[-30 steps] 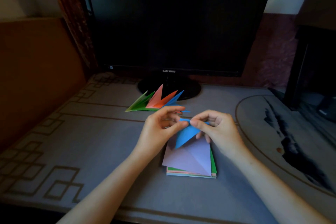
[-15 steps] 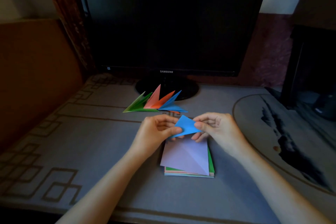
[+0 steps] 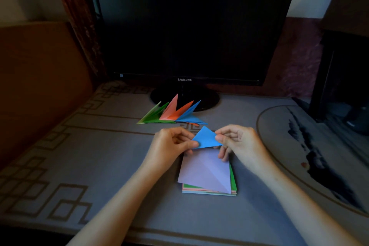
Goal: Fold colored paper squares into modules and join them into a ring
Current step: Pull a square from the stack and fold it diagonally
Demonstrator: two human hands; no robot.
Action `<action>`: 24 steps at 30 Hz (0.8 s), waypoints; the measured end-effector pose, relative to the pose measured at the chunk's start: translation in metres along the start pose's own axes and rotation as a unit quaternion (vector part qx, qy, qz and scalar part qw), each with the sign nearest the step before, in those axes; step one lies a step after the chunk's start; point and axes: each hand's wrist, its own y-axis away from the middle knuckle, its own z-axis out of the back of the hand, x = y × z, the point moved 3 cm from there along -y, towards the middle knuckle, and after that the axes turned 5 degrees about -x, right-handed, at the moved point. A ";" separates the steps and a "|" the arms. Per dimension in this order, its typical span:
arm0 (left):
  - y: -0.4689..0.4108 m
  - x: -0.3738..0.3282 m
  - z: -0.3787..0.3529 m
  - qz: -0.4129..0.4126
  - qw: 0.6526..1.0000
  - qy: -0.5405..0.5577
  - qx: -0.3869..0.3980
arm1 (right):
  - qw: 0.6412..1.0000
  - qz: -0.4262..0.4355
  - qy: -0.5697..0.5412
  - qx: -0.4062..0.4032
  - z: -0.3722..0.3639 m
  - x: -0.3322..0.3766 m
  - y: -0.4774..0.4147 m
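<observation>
One wide-angle camera sits on the person's head and faces forward and down across the table. It is near the work: both forearms enter from the bottom edge, and the left hand and right hand meet on a blue paper just below the middle of the frame. The view looks square-on at a monitor, which fills the upper middle and is cut by the top edge. The table's near edge runs along the bottom.
</observation>
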 end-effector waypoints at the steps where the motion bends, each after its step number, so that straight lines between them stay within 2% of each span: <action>1: 0.000 0.000 0.001 -0.005 1.000 -0.013 -0.008 | 1.000 -0.001 0.005 -0.001 0.000 -0.001 0.000; 9: -0.001 0.002 0.002 -0.029 0.997 -0.061 -0.037 | 1.000 -0.012 0.013 -0.016 0.002 -0.004 -0.003; 18: -0.002 0.004 0.008 -0.036 0.993 -0.085 -0.067 | 0.995 -0.023 0.084 -0.046 0.007 -0.007 -0.004; 21: -0.004 0.011 0.020 -0.041 0.986 -0.120 -0.105 | 0.995 -0.063 0.042 -0.058 0.024 -0.005 -0.010; 24: -0.003 0.015 0.015 -0.044 0.983 -0.162 -0.077 | 0.991 -0.103 0.079 -0.010 0.034 0.007 -0.021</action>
